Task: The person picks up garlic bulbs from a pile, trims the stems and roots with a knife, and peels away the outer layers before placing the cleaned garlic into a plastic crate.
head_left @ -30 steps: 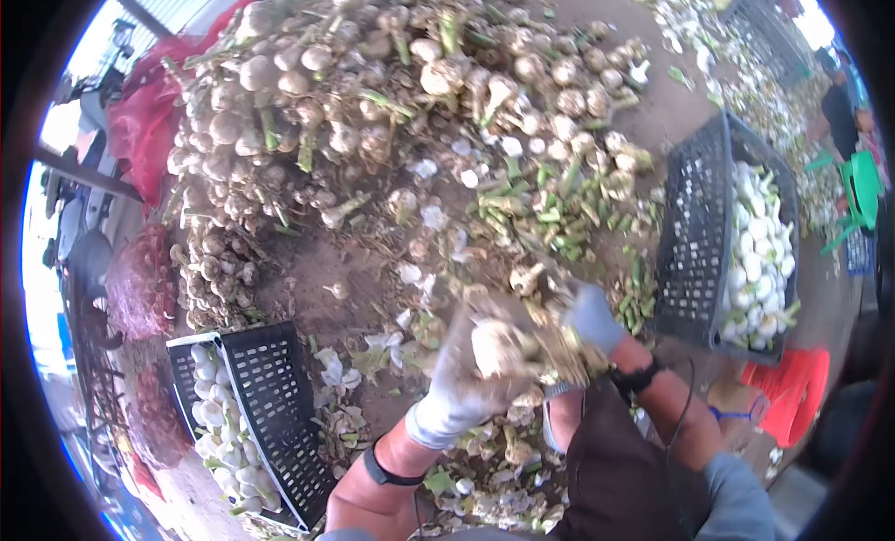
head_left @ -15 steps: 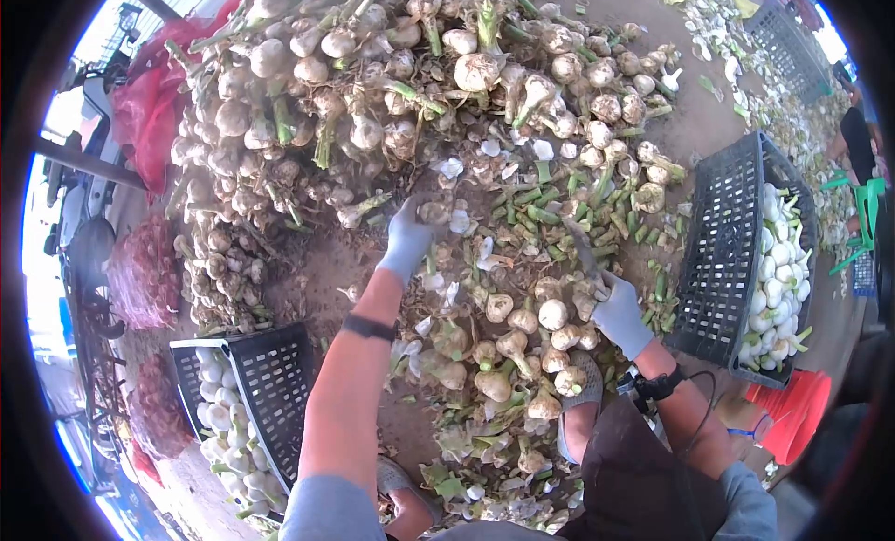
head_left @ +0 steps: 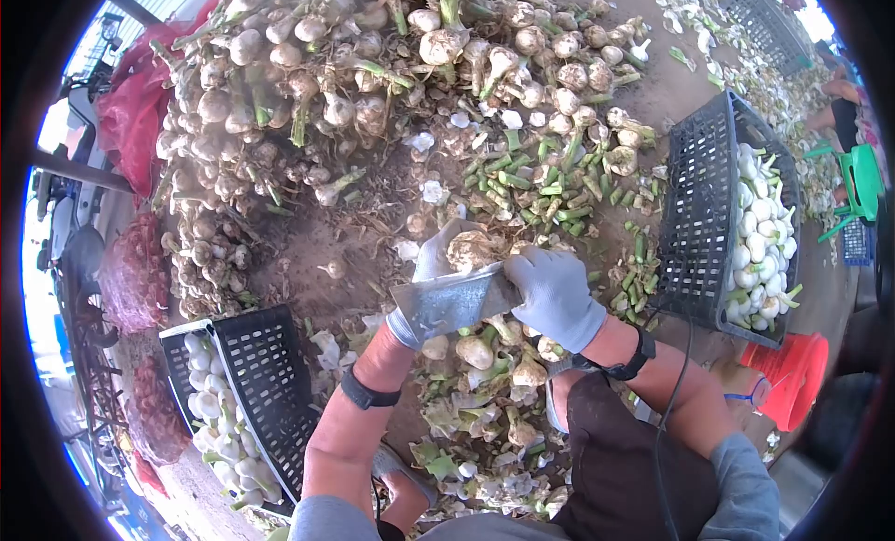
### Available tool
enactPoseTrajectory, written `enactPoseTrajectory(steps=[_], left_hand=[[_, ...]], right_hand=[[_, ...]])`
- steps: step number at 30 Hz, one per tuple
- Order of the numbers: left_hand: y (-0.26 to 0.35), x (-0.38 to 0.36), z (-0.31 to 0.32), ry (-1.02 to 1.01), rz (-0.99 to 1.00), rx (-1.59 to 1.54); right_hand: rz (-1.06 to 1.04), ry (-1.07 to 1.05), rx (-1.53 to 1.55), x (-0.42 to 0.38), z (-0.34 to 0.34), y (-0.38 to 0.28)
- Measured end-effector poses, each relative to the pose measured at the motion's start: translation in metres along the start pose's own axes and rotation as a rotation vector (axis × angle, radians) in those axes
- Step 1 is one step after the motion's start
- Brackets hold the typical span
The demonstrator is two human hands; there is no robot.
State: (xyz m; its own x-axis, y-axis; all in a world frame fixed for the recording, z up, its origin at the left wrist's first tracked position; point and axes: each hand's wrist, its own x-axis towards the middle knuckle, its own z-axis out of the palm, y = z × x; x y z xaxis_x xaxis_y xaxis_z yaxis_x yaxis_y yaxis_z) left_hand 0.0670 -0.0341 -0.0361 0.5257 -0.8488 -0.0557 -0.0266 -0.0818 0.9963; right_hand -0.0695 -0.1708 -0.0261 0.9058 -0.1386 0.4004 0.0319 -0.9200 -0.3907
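My left hand (head_left: 431, 261), in a pale work glove, is closed around a dirty garlic bulb (head_left: 474, 249) whose roots face up. My gloved right hand (head_left: 557, 297) grips a wide-bladed knife (head_left: 454, 301). Its broad, worn metal blade lies across the front of the left hand, just below the bulb, and hides part of the fingers. The knife's handle is covered by my right fingers. Below the hands, several trimmed garlic bulbs (head_left: 475, 353) rest on a heap of leaves and skins.
A large pile of untrimmed garlic (head_left: 308, 84) spreads ahead. Cut green stems (head_left: 536, 182) lie beyond my hands. Black crates hold white bulbs at right (head_left: 763, 247) and left (head_left: 224, 415). A red bucket (head_left: 792, 383) and green stool (head_left: 860, 185) stand at right.
My hands have come together from apart. The right hand has swung the knife left and turned its blade broadside, next to the bulb in my left hand. The view has shifted slightly.
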Motion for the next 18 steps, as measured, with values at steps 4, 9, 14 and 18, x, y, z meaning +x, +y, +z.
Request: enactPoseTrajectory(steps=[4, 9, 14, 18], left_hand=[[0.02, -0.013, 0.015, 0.022, 0.026, -0.269], [0.028, -0.018, 0.03, -0.015, 0.249, 0.283], [0.035, -0.004, 0.018, 0.169, 0.386, 0.604], [0.012, -0.014, 0.031, 0.316, -0.002, 0.052]], right_hand=[[0.065, 0.044, 0.0, -0.003, -0.001, 0.001], [0.659, -0.338, -0.003, -0.018, 0.019, 0.077], [0.672, -0.097, 0.364, -0.042, 0.012, 0.065], [0.578, -0.02, 0.558, -0.033, -0.017, 0.024]])
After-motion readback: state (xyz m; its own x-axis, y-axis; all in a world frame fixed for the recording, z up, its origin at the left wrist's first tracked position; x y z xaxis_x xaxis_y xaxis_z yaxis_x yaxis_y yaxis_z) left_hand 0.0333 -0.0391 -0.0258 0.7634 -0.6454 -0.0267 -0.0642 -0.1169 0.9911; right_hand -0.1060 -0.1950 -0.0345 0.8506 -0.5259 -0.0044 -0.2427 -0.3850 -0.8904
